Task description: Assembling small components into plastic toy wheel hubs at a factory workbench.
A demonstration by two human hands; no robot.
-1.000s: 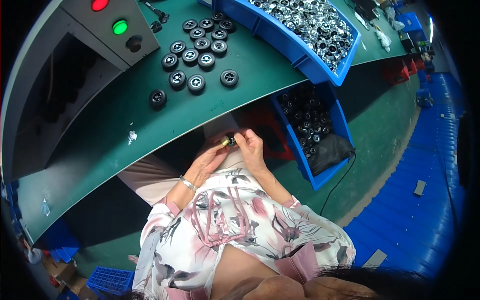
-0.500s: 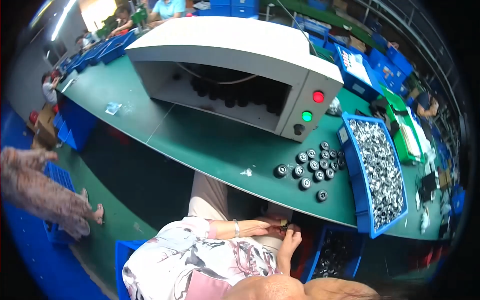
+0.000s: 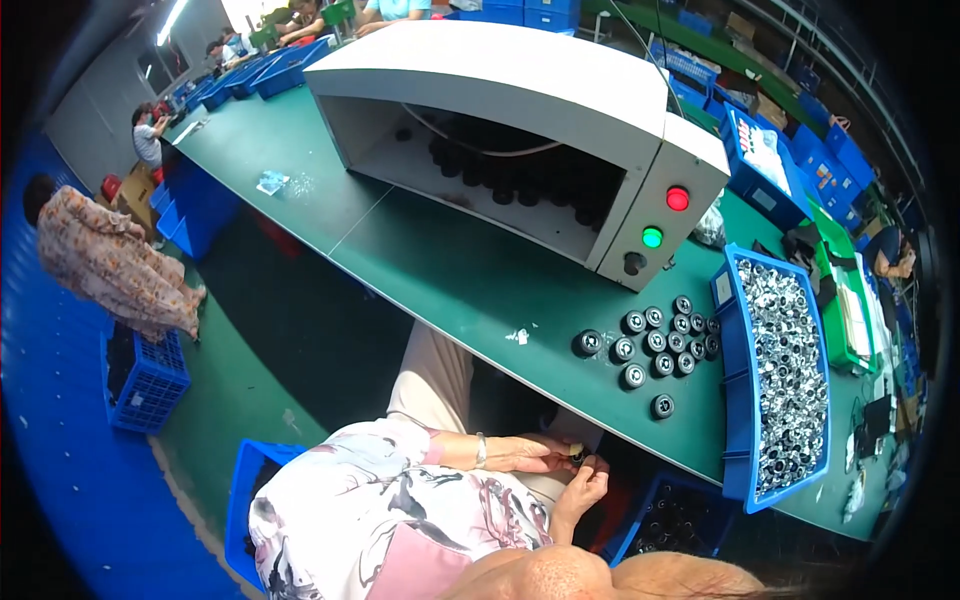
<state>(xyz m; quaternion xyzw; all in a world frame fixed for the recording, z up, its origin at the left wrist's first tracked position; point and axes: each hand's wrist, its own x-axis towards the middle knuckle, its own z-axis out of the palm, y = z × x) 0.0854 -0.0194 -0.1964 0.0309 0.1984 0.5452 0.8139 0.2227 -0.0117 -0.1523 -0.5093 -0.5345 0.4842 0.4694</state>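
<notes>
Over my lap, below the table's front edge, my two hands meet at a small black and pale-yellow part (image 3: 577,452). My left hand (image 3: 528,453), with a bracelet at its wrist, reaches in from the left, its fingers closed at the part. From the right, my right hand (image 3: 583,486) pinches at the same piece with bent fingers. The part's exact kind is too small to make out. On the green table (image 3: 470,305) ahead stand several black round wheel-like pieces (image 3: 656,341), grouped beside a blue bin (image 3: 737,430) full of small shiny metal-and-black parts.
A white box-shaped machine (image 3: 500,75) with red and green buttons stands on the table, dark pieces inside its opening. A blue crate (image 3: 650,510) of black parts sits low at my right. Another person (image 3: 110,255) walks at the left; a blue basket (image 3: 150,385) is nearby.
The view has shifted, so table and machine sit slightly further right and lower. The person at the left shows more fully. My hands stay together at the small part.
</notes>
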